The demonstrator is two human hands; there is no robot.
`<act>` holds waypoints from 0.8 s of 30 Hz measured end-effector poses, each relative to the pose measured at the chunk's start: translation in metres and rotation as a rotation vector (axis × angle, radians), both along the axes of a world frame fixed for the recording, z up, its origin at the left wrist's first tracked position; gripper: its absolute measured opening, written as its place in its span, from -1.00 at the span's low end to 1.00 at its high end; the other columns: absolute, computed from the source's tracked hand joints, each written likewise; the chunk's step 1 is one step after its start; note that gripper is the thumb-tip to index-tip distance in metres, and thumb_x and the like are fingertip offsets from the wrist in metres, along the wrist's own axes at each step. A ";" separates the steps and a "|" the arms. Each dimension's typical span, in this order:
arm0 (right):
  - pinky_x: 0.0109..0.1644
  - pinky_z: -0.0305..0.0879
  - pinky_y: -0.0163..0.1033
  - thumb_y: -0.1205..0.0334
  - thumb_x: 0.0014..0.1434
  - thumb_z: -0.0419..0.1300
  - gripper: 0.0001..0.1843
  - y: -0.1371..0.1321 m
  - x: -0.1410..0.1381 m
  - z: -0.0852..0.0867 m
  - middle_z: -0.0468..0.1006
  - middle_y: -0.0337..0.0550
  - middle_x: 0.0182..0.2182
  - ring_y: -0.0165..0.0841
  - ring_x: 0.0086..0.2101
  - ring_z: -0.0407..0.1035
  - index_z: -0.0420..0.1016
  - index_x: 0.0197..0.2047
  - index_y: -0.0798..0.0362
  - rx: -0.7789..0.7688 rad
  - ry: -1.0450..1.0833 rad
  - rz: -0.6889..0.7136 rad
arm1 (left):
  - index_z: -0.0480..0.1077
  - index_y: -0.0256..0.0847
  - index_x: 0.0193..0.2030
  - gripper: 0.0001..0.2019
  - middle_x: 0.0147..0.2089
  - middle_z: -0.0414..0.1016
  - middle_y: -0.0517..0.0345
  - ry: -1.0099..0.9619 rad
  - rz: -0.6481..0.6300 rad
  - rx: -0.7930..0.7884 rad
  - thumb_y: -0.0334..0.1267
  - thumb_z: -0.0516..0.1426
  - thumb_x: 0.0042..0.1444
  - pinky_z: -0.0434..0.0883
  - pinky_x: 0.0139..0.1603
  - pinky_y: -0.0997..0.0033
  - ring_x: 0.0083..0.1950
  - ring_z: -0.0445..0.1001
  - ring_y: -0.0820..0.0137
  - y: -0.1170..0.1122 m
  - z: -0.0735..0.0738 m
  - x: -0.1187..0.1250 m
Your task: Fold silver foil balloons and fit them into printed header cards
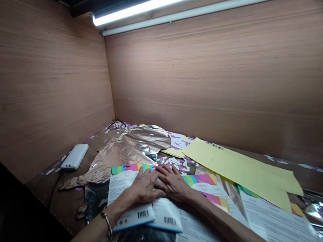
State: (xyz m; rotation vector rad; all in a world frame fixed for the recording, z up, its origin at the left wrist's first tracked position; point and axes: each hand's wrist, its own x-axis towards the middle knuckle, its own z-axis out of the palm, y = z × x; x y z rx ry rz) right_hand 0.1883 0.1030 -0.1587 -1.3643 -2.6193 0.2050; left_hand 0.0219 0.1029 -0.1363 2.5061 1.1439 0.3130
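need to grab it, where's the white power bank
In the head view, the white power bank lies at left by the wooden wall, just left of the rose-gold foil balloon and beyond the left hand.

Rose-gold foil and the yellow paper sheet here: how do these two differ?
The rose-gold foil is shiny and crumpled, while the yellow paper sheet is matte and smooth. The foil has an irregular, lobed outline; the yellow paper sheet has straight edges. Both lie among scattered paper scraps.
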 end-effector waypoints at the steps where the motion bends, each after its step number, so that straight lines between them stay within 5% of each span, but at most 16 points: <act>1: 0.21 -0.28 0.13 -0.03 0.28 -0.14 -0.53 0.000 -0.001 0.000 0.15 -0.10 0.18 -0.16 0.16 -0.05 0.18 0.18 -0.07 -0.006 -0.006 -0.005 | 0.31 -0.17 0.01 -0.56 -0.01 0.40 0.02 -0.013 0.006 0.000 -0.07 0.15 -0.01 0.00 0.20 -0.01 0.08 0.28 0.13 0.004 0.004 -0.001; 4: 0.19 -0.29 0.18 -0.07 0.28 -0.18 -0.50 0.001 -0.003 0.001 0.15 -0.08 0.19 -0.14 0.16 -0.05 0.16 0.19 -0.05 -0.029 -0.020 -0.014 | 0.31 -0.16 0.03 -0.57 0.03 0.39 0.03 -0.068 0.133 0.057 -0.09 0.15 0.00 0.10 0.17 0.15 0.09 0.28 0.18 0.012 0.020 -0.015; 7: 0.18 -0.27 0.19 -0.09 0.27 -0.19 -0.47 0.001 -0.004 0.004 0.12 -0.05 0.20 -0.13 0.17 -0.08 0.19 0.18 -0.01 -0.052 -0.020 -0.011 | 0.29 -0.19 0.03 -0.66 0.06 0.35 0.00 -0.142 0.409 0.144 -0.19 0.05 0.10 0.08 0.19 0.22 0.15 0.22 0.23 0.006 0.033 -0.046; 12: 0.16 -0.19 0.18 -0.07 0.26 -0.14 -0.51 0.002 -0.006 0.011 0.17 -0.04 0.17 -0.11 0.15 -0.02 0.28 0.10 0.01 -0.088 -0.021 0.004 | 0.32 -0.24 -0.08 -0.69 -0.08 0.42 -0.01 -0.225 0.765 0.141 -0.30 0.10 -0.03 0.23 0.04 0.25 0.05 0.32 0.19 -0.030 0.025 -0.097; 18: 0.14 -0.13 0.19 -0.06 0.22 -0.08 -0.58 0.006 -0.010 0.018 0.29 -0.06 0.08 -0.09 0.07 0.11 0.42 -0.06 0.00 -0.108 -0.057 0.005 | 0.32 -0.26 -0.21 -0.78 -0.33 0.43 0.12 -0.407 0.904 0.037 -0.27 0.09 -0.04 0.32 -0.30 0.41 -0.27 0.43 0.29 -0.048 0.007 -0.104; 24: 0.11 -0.06 0.19 -0.05 0.20 -0.09 -0.57 0.009 -0.008 0.011 0.30 -0.01 0.06 -0.06 0.05 0.15 0.44 -0.12 0.03 -0.117 -0.079 0.020 | 0.30 -0.27 -0.31 -0.84 -0.46 0.33 0.24 -0.551 0.949 -0.003 -0.32 0.13 -0.08 0.24 -0.44 0.51 -0.40 0.36 0.40 -0.048 -0.003 -0.098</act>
